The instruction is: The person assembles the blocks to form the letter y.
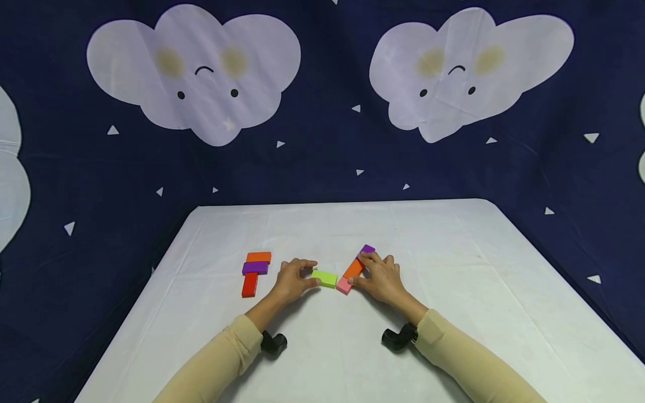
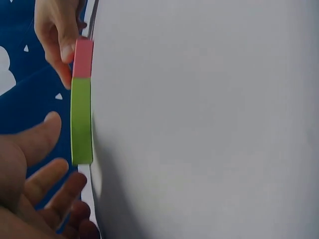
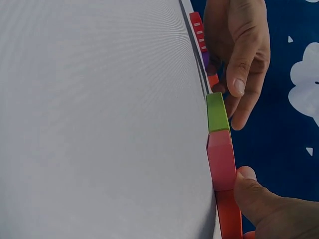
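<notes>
In the head view a lime green block (image 1: 325, 278) lies with its right end close to a pink block (image 1: 344, 285). From the pink block a slanting row runs up to the right, with an orange block (image 1: 354, 269) and then a purple block (image 1: 368, 249). My left hand (image 1: 294, 280) is at the green block's left end, thumb and index finger spread apart and nothing between them. Over the slanting row is my right hand (image 1: 381, 275); its thumb (image 3: 246, 174) touches the pink block's side, and its index finger crosses where orange and purple meet.
Left of my left hand lies another group of blocks: orange (image 1: 259, 257) at the back, purple (image 1: 255, 267) in the middle, red (image 1: 249, 285) in front. All of it lies on a white-covered table (image 1: 322, 347). Behind hangs a dark blue cloth (image 1: 332, 157) with clouds.
</notes>
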Action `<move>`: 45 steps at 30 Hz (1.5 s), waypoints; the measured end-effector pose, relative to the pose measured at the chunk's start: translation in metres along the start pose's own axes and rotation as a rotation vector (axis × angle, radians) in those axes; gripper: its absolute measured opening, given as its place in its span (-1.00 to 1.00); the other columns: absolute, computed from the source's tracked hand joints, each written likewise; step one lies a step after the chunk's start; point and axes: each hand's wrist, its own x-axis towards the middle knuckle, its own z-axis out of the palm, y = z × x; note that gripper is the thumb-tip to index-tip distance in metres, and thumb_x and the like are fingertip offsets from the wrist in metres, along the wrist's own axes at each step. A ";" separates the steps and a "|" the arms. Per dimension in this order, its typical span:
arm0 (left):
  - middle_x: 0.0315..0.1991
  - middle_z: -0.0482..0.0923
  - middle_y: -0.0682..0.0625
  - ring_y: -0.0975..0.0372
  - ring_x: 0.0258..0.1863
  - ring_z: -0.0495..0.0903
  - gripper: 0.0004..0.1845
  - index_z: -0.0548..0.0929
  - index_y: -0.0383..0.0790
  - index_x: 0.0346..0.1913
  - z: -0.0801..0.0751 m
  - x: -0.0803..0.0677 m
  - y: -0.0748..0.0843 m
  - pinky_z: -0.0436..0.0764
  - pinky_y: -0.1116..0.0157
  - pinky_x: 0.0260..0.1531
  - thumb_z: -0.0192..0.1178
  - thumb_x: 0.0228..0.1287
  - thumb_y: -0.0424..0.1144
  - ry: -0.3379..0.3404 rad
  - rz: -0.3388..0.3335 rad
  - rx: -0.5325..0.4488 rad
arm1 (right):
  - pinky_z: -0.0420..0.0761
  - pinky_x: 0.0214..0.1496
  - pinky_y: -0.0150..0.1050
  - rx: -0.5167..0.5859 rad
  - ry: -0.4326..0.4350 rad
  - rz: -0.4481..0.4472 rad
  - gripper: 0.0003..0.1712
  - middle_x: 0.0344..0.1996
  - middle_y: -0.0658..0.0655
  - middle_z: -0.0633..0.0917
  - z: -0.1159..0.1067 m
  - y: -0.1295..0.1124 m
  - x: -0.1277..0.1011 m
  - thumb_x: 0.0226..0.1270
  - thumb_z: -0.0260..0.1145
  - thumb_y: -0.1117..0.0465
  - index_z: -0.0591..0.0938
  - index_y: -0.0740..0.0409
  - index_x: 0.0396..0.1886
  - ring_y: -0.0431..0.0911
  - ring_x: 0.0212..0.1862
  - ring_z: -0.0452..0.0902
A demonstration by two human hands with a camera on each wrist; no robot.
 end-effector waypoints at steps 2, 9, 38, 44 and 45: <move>-0.05 0.61 -0.10 0.12 -0.13 0.34 -0.52 0.65 -0.15 0.05 0.003 -0.002 0.002 0.34 0.21 -0.15 0.42 -0.01 -0.21 0.023 -0.019 0.019 | 0.16 -0.18 -0.15 0.001 0.001 0.002 -0.18 0.26 0.07 0.48 0.000 0.000 0.000 0.04 0.38 -0.22 0.47 0.05 0.27 0.09 -0.08 0.27; -0.16 0.64 -0.12 0.08 -0.12 0.39 -0.55 0.67 -0.21 -0.01 0.012 -0.007 0.009 0.30 0.11 -0.08 0.43 -0.04 -0.19 0.095 -0.039 0.036 | 0.16 -0.19 -0.15 -0.001 0.005 -0.001 -0.17 0.25 0.06 0.48 0.001 0.001 0.000 0.03 0.38 -0.23 0.47 0.06 0.27 0.10 -0.07 0.27; -0.01 0.63 -0.09 0.09 -0.09 0.33 -0.62 0.68 -0.18 -0.01 0.009 0.013 -0.001 0.21 0.16 -0.12 0.36 0.04 -0.28 0.019 0.066 0.029 | 0.15 -0.20 -0.16 0.001 0.007 -0.009 -0.16 0.26 0.05 0.48 0.001 0.002 0.001 0.04 0.37 -0.24 0.46 0.05 0.29 0.09 -0.09 0.27; -0.01 0.64 -0.06 0.13 -0.11 0.33 -0.63 0.68 -0.15 0.00 0.009 0.019 -0.004 0.20 0.18 -0.12 0.36 0.05 -0.28 -0.010 0.090 0.043 | 0.15 -0.20 -0.16 0.001 -0.001 -0.007 -0.16 0.26 0.05 0.48 0.001 0.002 0.001 0.04 0.36 -0.24 0.45 0.05 0.29 0.09 -0.10 0.26; -0.01 0.65 -0.06 0.13 -0.11 0.33 -0.63 0.68 -0.15 0.00 0.009 0.020 -0.004 0.20 0.17 -0.11 0.35 0.06 -0.28 -0.013 0.097 0.047 | 0.15 -0.20 -0.16 -0.001 -0.002 -0.008 -0.16 0.26 0.05 0.48 0.001 0.002 0.001 0.05 0.36 -0.24 0.45 0.05 0.29 0.09 -0.10 0.26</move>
